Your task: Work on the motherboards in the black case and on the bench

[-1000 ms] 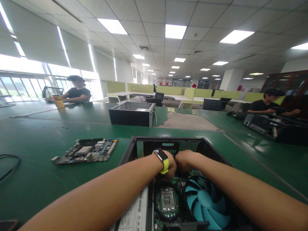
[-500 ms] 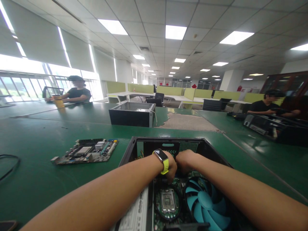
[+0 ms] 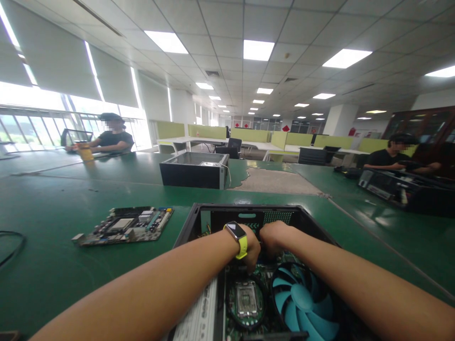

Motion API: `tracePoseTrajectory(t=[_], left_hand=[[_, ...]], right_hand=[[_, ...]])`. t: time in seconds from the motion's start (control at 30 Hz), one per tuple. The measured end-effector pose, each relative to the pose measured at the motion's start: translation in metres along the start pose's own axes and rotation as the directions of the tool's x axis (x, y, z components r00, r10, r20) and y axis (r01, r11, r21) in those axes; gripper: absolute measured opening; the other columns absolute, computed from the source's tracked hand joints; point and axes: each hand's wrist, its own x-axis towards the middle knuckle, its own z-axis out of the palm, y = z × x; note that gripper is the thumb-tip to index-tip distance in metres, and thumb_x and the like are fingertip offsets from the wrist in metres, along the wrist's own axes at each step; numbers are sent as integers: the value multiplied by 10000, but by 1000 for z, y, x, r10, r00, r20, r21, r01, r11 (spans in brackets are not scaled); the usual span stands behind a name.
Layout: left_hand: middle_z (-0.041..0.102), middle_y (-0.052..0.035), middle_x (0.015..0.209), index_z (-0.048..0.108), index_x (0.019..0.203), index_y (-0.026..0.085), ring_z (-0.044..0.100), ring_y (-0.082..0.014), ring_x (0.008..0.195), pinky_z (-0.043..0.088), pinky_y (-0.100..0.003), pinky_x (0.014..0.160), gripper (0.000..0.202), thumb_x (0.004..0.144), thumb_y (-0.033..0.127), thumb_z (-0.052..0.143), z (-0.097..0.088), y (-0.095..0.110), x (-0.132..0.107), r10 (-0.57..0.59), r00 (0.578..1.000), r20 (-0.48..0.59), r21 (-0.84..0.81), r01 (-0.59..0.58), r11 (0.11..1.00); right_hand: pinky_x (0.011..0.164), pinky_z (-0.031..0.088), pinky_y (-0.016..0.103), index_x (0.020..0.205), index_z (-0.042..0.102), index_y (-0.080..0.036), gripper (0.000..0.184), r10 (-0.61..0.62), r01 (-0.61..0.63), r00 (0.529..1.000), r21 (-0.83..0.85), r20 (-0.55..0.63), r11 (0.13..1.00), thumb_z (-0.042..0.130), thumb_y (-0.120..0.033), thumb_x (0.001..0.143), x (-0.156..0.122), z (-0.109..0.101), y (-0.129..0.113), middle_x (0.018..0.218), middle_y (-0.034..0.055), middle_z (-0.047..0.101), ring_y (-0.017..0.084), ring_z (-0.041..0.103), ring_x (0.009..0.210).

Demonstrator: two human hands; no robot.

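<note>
An open black computer case point(image 3: 199, 219) lies on the green table right in front of me. Inside it a motherboard shows a bare CPU socket point(image 3: 246, 298) and a blue cooling fan point(image 3: 304, 307). Both my hands reach deep into the case near its far wall. My left hand point(image 3: 252, 248), with a yellow-strapped watch point(image 3: 239, 238) on the wrist, curls downward over the board. My right hand point(image 3: 273, 237) is closed beside it, the two touching. The fingers of both are turned away from me, so what they grip is hidden.
A loose motherboard point(image 3: 124, 225) lies on the table to the left, with a black cable point(image 3: 12, 246) further left. A second case point(image 3: 194, 170) stands behind. One person sits at the far left, another at the right by a dark open case point(image 3: 398, 187).
My hands stay in the same spot inside the case; the left fingers have dipped slightly lower. The view has shifted a little.
</note>
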Motion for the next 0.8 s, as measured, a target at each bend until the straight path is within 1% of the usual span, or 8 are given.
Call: tracePoseTrajectory(t=[0.1, 0.27, 0.47, 0.6, 0.7, 0.8], left_hand=[[738, -38, 769, 750, 832, 189, 655, -237, 771, 517, -312, 723, 372, 486, 314, 803, 0, 1, 0, 15, 1000, -13, 3, -15, 1000], [738, -50, 772, 748, 808, 170, 655, -240, 766, 517, -315, 723, 364, 480, 316, 809, 0, 2, 1, 30, 999, -25, 12, -29, 999], [742, -48, 815, 745, 871, 184, 654, -251, 823, 509, -322, 764, 410, 501, 353, 799, -1, 2, -2, 39, 999, -30, 27, -38, 999], [741, -68, 860, 744, 897, 171, 651, -268, 858, 504, -335, 783, 432, 512, 360, 794, -2, 3, -2, 37, 999, -30, 32, -36, 999], [741, -65, 855, 745, 892, 176, 650, -265, 857, 502, -332, 784, 433, 498, 347, 802, -3, 3, -2, 33, 999, -33, 29, -32, 999], [741, -61, 835, 746, 886, 181, 651, -260, 844, 503, -328, 776, 432, 491, 347, 805, -2, 3, -1, 32, 999, -40, 26, -31, 999]], right_hand=[[767, 520, 309, 945, 727, -219, 459, -3, 3, 1000, 3, 9, 1000, 771, -402, 526, 1, 1, -1, 918, 82, 730, 267, 669, 940], [774, 523, 328, 968, 723, -207, 483, -10, 10, 1000, -13, 15, 1000, 780, -357, 513, 3, 3, 0, 974, 101, 722, 283, 665, 956], [760, 535, 362, 984, 719, -183, 498, -17, 17, 1000, -31, 16, 999, 780, -342, 516, 5, 5, 0, 979, 119, 720, 304, 669, 944], [744, 540, 353, 954, 723, -187, 476, -19, 19, 1000, -36, 9, 999, 776, -355, 511, 8, 7, 0, 924, 105, 729, 286, 683, 889], [717, 543, 340, 907, 729, -196, 441, -17, 18, 1000, -36, 17, 999, 774, -359, 499, 11, 7, 1, 881, 90, 735, 272, 689, 845], [719, 538, 333, 912, 727, -203, 454, -19, 20, 1000, -34, 9, 999, 771, -361, 489, 10, 6, 2, 922, 90, 733, 276, 684, 873]])
